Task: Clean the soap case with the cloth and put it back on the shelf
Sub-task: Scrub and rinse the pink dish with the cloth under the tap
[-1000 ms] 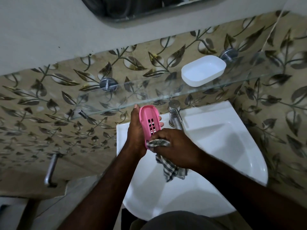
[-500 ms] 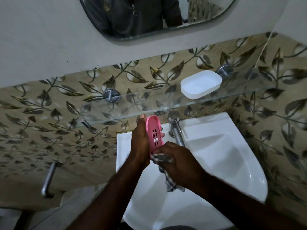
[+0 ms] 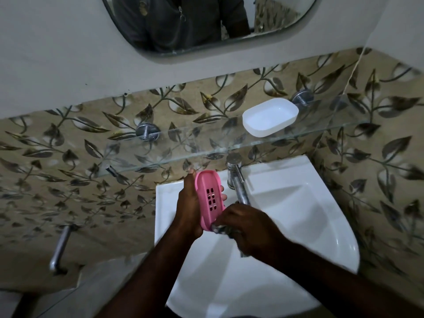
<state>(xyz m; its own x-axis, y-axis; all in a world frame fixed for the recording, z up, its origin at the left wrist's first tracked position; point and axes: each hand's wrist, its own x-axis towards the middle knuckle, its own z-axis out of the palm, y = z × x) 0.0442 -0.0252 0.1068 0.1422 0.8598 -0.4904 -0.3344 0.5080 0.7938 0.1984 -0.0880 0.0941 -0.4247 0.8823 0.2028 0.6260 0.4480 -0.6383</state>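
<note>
Gripped soap case [image 3: 206, 184] in curled left hand [image 3: 188, 208], pinched cloth [image 3: 220, 229] in right hand [image 3: 250, 228]; probably best wiped firmly end to end.

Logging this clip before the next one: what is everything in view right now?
Mirror: one, dark reflection, wall at top.
Glass shelf: one, clear, on tiled wall above the basin.
Shelf brackets: two, chrome, at the shelf's back edge.
Soap tray: one, white, right part of the shelf.
Soap case: one, pink, slotted, held over the basin.
Cloth: one, grey, at the soap case's lower end.
Tap: one, chrome, back of the basin.
Basin: one, white, below the shelf.
Wall bar: one, chrome, lower left.
Left hand: one, grips the soap case.
Right hand: one, holds the cloth.
</note>
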